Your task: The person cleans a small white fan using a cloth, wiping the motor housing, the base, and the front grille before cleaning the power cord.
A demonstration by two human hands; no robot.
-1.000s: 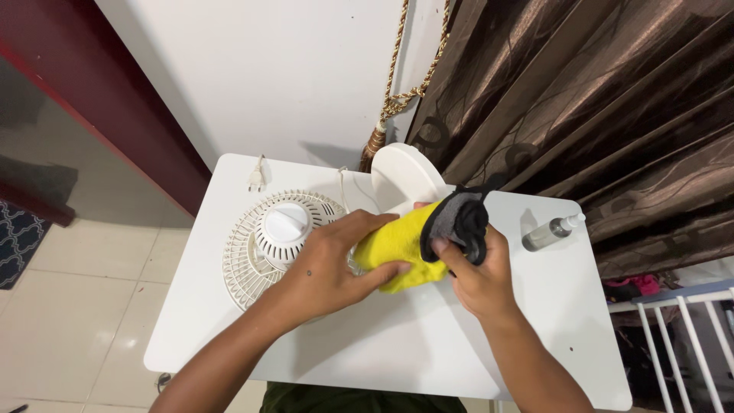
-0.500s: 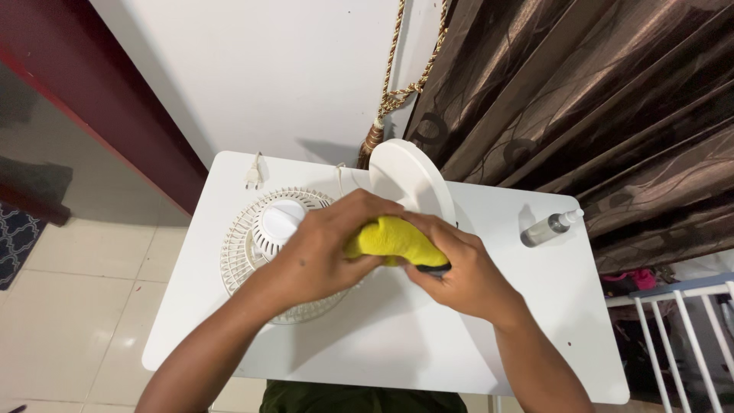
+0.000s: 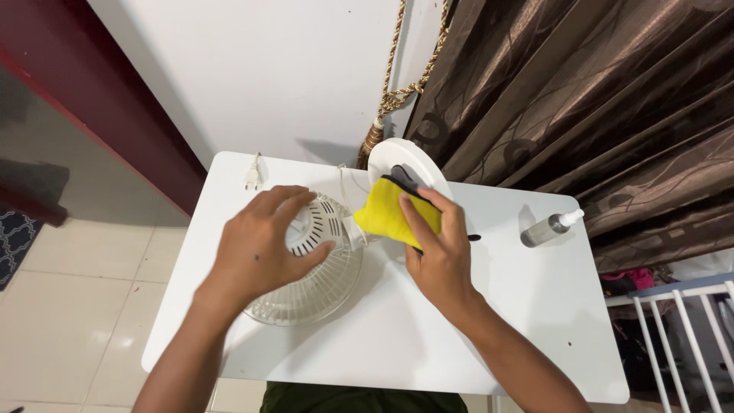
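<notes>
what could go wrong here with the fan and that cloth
The fan lies tilted on the white table under the left hand; it could roll or slip. The right hand presses the yellow cloth by the round base, near the cord. The spray bottle could get knocked.

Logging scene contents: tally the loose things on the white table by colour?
White: 2, the fan and the plug
Yellow: 1, the cloth
Clear/grey: 1, the spray bottle
Total: 4
</notes>
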